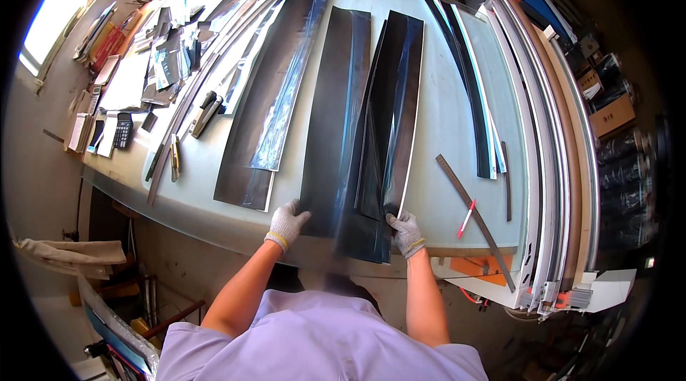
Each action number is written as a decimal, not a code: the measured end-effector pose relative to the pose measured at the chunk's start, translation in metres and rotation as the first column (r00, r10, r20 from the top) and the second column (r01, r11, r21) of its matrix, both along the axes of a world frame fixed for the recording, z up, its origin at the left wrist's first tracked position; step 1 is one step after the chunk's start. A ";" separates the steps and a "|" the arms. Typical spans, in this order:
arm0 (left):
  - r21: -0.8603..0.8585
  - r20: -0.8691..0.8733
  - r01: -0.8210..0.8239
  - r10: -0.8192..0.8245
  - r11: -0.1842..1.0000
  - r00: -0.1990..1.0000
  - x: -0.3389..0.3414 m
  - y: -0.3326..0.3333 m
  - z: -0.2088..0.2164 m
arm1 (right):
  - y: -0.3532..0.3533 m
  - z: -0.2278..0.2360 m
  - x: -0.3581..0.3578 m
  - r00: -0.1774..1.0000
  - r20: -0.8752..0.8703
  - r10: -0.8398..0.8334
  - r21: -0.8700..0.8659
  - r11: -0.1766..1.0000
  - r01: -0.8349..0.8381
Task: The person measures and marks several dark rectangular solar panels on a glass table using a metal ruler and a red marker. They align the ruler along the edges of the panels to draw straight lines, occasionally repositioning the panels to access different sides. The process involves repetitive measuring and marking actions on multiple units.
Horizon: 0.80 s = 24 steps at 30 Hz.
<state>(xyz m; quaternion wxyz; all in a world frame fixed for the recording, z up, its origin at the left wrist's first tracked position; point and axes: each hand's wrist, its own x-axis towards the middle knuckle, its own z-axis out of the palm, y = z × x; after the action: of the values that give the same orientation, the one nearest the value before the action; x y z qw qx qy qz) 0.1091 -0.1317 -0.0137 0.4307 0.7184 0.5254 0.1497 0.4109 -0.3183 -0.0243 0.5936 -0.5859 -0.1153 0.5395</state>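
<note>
Both my hands wear grey knitted gloves with yellow cuffs. My left hand [286, 224] closes on the near left edge of a long dark film strip [327, 109], which hangs slightly over the table's front edge. With thumb and fingers, my right hand [406, 232] pinches the near corner of another dark strip [407, 102] with a white edge. That strip overlaps the first one's right side, and both carry shiny bluish streaks. To their left lies a wider dark strip [250, 117] with crumpled blue clear film along it, apart from my hands.
A pale glass-topped table [443, 138] bears a steel ruler [471, 209], a red-and-white pen [466, 218] and narrow dark strips [471, 88] at right. Left are a stapler [206, 114], a cutter knife [175, 157], a calculator [123, 131] and scraps. Long rails [543, 145] border the right side.
</note>
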 end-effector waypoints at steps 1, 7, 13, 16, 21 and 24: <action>-0.034 -0.073 0.037 -0.040 0.999 0.997 0.008 0.003 0.015 | -0.004 -0.001 0.006 1.000 -0.012 0.027 0.024 0.999 -0.027; -0.127 0.134 0.005 0.012 0.992 0.991 0.036 0.001 0.063 | 0.004 -0.005 -0.001 0.997 -0.049 0.054 0.034 0.998 -0.053; -0.744 0.410 0.083 0.355 0.663 0.840 0.097 0.016 0.052 | 0.016 0.015 -0.018 0.946 0.295 0.132 -0.103 0.989 -0.106; -0.585 0.389 0.235 0.015 0.776 0.921 0.097 0.032 0.037 | 0.025 0.025 -0.027 0.946 0.319 0.064 -0.046 0.998 -0.052; -0.274 0.504 0.252 -0.084 0.928 0.860 0.092 0.015 0.033 | 0.033 0.037 -0.032 0.923 0.383 -0.039 0.055 0.998 0.020; -0.274 0.522 0.181 -0.012 0.945 0.853 0.086 0.024 0.024 | 0.047 0.013 -0.029 0.906 0.417 -0.070 0.121 0.992 0.021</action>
<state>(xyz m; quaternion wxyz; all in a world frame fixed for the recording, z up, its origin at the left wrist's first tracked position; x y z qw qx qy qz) 0.1955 -0.1074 0.0102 0.6704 0.6004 0.3715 0.2283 0.3817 -0.2714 -0.0115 0.5996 -0.6560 -0.2574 0.3792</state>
